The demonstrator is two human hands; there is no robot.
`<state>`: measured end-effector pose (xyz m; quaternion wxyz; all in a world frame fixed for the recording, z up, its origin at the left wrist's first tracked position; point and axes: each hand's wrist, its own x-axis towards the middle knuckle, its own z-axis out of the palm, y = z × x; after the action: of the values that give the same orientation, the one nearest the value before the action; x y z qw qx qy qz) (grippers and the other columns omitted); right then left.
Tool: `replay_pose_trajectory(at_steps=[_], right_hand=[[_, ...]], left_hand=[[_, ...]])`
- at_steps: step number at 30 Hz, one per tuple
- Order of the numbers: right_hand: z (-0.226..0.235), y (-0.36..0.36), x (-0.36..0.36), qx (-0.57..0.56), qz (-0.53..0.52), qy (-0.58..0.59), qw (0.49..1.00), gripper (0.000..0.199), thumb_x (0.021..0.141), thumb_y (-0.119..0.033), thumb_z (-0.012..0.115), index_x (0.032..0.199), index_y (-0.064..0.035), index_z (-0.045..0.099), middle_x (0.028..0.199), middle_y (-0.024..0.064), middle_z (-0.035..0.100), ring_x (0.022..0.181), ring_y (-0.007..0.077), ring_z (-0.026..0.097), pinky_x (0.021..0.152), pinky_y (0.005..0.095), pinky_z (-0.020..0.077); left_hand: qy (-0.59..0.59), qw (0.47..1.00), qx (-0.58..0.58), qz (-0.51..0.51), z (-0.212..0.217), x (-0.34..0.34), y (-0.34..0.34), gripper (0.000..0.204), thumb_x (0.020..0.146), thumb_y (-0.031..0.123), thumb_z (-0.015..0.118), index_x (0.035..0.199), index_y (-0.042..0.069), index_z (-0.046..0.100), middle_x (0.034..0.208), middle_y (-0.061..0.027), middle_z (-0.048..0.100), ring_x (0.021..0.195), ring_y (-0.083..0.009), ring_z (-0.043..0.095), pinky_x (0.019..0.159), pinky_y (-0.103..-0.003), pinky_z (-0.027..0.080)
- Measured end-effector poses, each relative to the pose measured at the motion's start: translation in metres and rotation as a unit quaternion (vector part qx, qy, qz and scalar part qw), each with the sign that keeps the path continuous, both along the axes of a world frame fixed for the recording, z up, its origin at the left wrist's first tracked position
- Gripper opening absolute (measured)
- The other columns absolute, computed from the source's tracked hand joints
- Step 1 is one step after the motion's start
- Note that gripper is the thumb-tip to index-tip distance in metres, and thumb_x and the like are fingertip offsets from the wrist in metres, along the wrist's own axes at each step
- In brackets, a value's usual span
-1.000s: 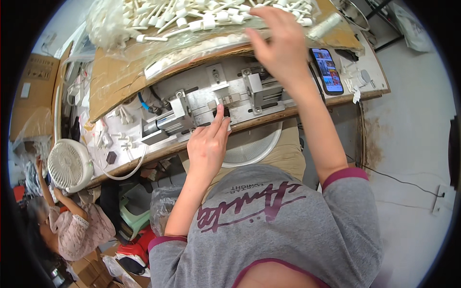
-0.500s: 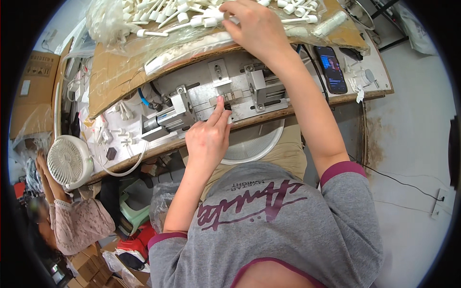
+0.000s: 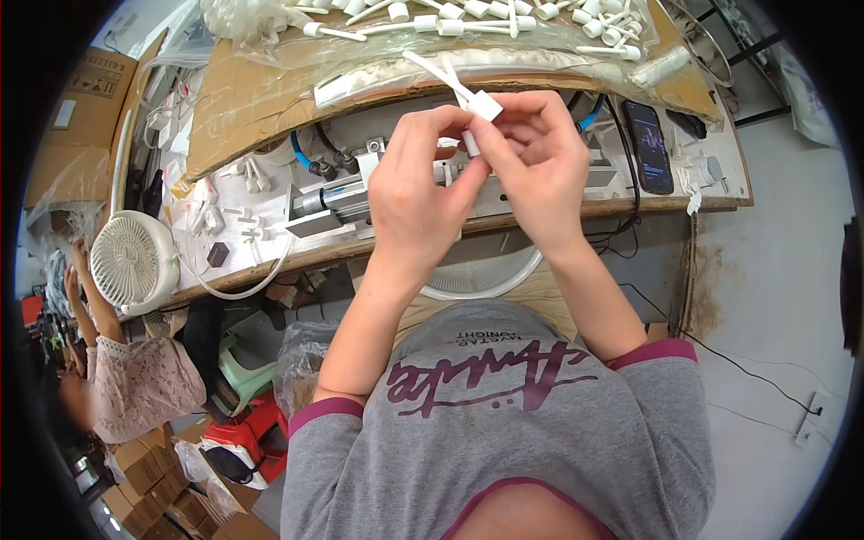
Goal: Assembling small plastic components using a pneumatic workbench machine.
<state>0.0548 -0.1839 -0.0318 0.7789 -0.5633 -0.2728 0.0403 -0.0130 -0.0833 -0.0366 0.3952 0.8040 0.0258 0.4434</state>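
Observation:
Both my hands are raised close together over the bench's near edge. My right hand (image 3: 540, 166) pinches a white cap with a long thin stem (image 3: 485, 107), its stem slanting up to the left. My left hand (image 3: 418, 184) is closed on a small white cylindrical piece (image 3: 472, 143), just below that cap. A second thin white stem shows beside the first; which piece it belongs to I cannot tell. Behind my hands lies a metal clamping fixture (image 3: 337, 202), partly covered by them. Many similar white capped stems (image 3: 450, 27) lie on the plastic-covered cardboard at the far side.
A phone (image 3: 648, 144) lies at the right of the bench. To the left are a white fan (image 3: 135, 261), small white parts (image 3: 252, 220) and a black block (image 3: 218, 255). A white mesh basket (image 3: 481, 274) sits by my lap. Another person's arms (image 3: 94, 297) show at far left.
My right hand has come back from the pile to meet my left, now with a white capped stem. My left hand has lifted off the fixture and moved right, gripping a small white piece.

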Motion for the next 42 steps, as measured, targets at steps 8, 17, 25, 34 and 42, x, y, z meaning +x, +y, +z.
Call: replay_pose_trajectory(at_steps=[8,17,25,34,42], right_hand=[[-0.008,-0.027,0.031,-0.026,-0.101,-0.061,0.993,0.022,0.083,-0.001,0.075,0.101,0.0033,0.063,0.105,0.0129,0.070,0.087,0.0144,0.070,0.069,0.0250,0.0580],[0.004,-0.037,0.018,-0.116,-0.098,-0.123,0.981,0.030,0.078,0.000,0.081,0.101,0.0014,0.063,0.094,0.0092,0.072,0.080,0.0114,0.070,0.070,0.0234,0.0584],[-0.007,-0.052,0.011,-0.185,0.013,-0.115,0.976,0.033,0.077,0.007,0.079,0.107,0.0052,0.064,0.099,0.0088,0.063,0.084,0.0148,0.071,0.072,0.0240,0.0596],[-0.023,-0.055,-0.013,-0.278,-0.016,-0.351,0.894,0.029,0.075,-0.001,0.078,0.101,0.0006,0.065,0.120,0.0128,0.064,0.096,0.0267,0.069,0.078,0.0321,0.0582],[-0.061,-0.046,-0.032,-0.411,0.007,-0.478,0.776,0.020,0.073,-0.007,0.068,0.090,-0.0028,0.060,0.132,0.0144,0.064,0.056,0.0163,0.060,0.055,0.0279,0.0493]], left_hand=[[0.158,0.987,0.021,-0.038,-0.020,-0.052,0.000,0.028,0.077,-0.002,0.080,0.104,0.001,0.072,0.104,-0.0103,0.067,0.086,-0.0182,0.070,0.069,-0.030,0.062],[0.254,0.929,0.265,0.043,-0.057,-0.061,-0.009,0.026,0.076,0.012,0.079,0.102,0.009,0.074,0.124,-0.0057,0.069,0.068,-0.0186,0.067,0.061,-0.029,0.053],[0.277,0.924,0.264,0.001,-0.044,-0.052,0.004,0.028,0.071,0.016,0.080,0.097,0.008,0.074,0.122,-0.0098,0.070,0.058,-0.0172,0.065,0.058,-0.028,0.048],[0.289,0.952,0.082,-0.053,-0.008,-0.049,0.024,0.028,0.079,0.022,0.081,0.105,0.011,0.076,0.096,-0.0050,0.075,0.055,-0.0140,0.062,0.055,-0.026,0.049],[0.150,0.985,0.068,0.051,0.053,0.031,0.073,0.030,0.085,0.012,0.072,0.111,-0.001,0.070,0.096,-0.0180,0.072,0.085,-0.0274,0.068,0.077,-0.038,0.053]])
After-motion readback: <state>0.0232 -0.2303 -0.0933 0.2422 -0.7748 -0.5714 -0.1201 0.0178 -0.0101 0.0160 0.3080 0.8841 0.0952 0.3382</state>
